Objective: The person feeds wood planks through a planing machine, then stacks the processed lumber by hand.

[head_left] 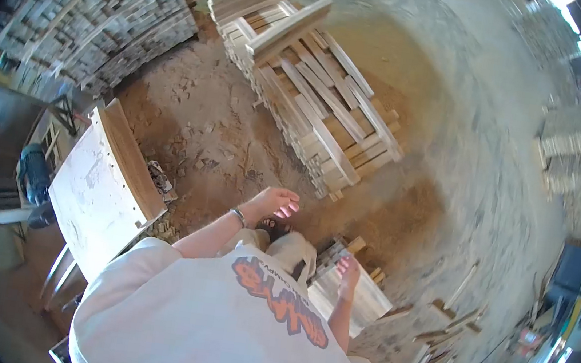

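Note:
My left hand (pixel 275 203) is in front of my body above the dirt floor, its fingers loosely curled, and no object shows in it. To the right, my right hand (pixel 347 276) hangs over a pale board (pixel 370 301) beside my legs, fingers apart and holding nothing; whether it touches the board is unclear. Beyond both hands stands a stack of wooden planks (pixel 315 104), with loose boards lying across its top.
A white-topped machine table (pixel 102 190) stands at my left, with a green motor (pixel 32 173) beside it. A tall wood stack (pixel 100 9) is at the back left. Scrap sticks (pixel 448 334) lie on the floor at the right.

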Demonstrator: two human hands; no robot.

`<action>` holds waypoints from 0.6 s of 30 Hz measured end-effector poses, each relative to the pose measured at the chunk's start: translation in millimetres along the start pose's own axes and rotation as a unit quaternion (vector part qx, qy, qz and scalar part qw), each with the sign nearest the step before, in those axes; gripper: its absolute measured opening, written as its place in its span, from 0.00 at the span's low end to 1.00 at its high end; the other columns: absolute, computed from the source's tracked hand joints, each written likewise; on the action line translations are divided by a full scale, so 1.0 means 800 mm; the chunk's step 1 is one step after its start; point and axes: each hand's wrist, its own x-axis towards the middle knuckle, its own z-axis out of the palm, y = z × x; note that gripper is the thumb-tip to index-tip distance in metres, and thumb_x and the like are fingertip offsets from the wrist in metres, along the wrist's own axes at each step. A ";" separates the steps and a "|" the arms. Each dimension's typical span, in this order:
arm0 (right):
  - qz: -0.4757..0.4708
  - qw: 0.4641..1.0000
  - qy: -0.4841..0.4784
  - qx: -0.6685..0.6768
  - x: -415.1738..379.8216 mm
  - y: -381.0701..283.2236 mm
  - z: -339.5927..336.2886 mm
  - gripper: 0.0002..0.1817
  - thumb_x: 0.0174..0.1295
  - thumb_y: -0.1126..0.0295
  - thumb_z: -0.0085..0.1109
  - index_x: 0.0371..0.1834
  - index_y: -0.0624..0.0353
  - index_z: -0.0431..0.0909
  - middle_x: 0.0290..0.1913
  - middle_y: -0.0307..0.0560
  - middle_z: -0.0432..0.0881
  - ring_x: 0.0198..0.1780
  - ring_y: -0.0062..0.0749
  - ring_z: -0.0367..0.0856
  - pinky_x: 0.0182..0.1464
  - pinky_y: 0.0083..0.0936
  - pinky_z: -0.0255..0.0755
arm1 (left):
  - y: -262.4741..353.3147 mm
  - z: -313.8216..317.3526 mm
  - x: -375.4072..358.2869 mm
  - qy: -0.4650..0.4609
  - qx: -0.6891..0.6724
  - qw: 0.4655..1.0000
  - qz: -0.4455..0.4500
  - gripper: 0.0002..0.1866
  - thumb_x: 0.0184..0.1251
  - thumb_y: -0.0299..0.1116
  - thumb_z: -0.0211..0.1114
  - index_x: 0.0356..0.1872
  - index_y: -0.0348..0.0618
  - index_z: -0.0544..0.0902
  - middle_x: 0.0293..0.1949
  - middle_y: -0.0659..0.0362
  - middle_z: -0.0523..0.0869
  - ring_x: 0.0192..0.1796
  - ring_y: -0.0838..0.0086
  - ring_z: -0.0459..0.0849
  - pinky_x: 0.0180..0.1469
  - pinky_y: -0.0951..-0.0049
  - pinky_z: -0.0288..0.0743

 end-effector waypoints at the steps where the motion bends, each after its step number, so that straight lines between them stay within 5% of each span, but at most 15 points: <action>1: 0.068 0.997 -0.012 -0.040 0.022 0.010 0.000 0.27 0.63 0.48 0.56 0.53 0.60 0.74 0.46 0.48 0.82 0.40 0.29 0.81 0.41 0.26 0.75 | 0.011 -0.017 0.012 0.015 -0.005 1.000 0.025 0.17 0.66 0.25 0.50 0.55 0.34 0.76 0.43 0.56 0.85 0.38 0.75 0.83 0.40 0.74 0.80; 9: 0.113 0.986 -0.112 -0.059 0.169 -0.145 0.126 0.30 0.62 0.42 0.53 0.55 0.56 0.70 0.50 0.43 0.78 0.43 0.33 0.78 0.46 0.32 0.73 | 0.136 -0.121 0.060 0.172 0.000 0.981 0.089 0.15 0.65 0.29 0.56 0.51 0.39 0.80 0.39 0.61 0.86 0.34 0.79 0.82 0.36 0.78 0.77; 13: 0.044 0.974 -0.222 0.021 0.326 -0.302 0.212 0.26 0.64 0.42 0.50 0.49 0.54 0.73 0.42 0.39 0.79 0.38 0.30 0.78 0.42 0.26 0.73 | 0.211 -0.164 0.062 0.268 0.042 0.949 0.162 0.15 0.62 0.31 0.61 0.50 0.39 0.81 0.36 0.63 0.87 0.32 0.82 0.81 0.34 0.80 0.76; 15: -0.003 0.980 -0.162 0.117 0.311 -0.415 0.306 0.24 0.65 0.43 0.50 0.46 0.53 0.74 0.35 0.36 0.78 0.36 0.28 0.77 0.43 0.24 0.72 | 0.247 -0.189 0.071 0.310 0.041 0.935 0.167 0.16 0.61 0.32 0.63 0.49 0.38 0.82 0.36 0.60 0.88 0.33 0.79 0.83 0.36 0.77 0.77; 18: -0.024 0.977 -0.193 0.081 0.275 -0.560 0.437 0.23 0.64 0.45 0.54 0.48 0.53 0.74 0.38 0.38 0.78 0.41 0.28 0.77 0.45 0.26 0.73 | 0.303 -0.242 0.093 0.417 0.149 0.873 0.205 0.15 0.61 0.33 0.65 0.47 0.39 0.83 0.38 0.58 0.88 0.36 0.76 0.85 0.40 0.74 0.79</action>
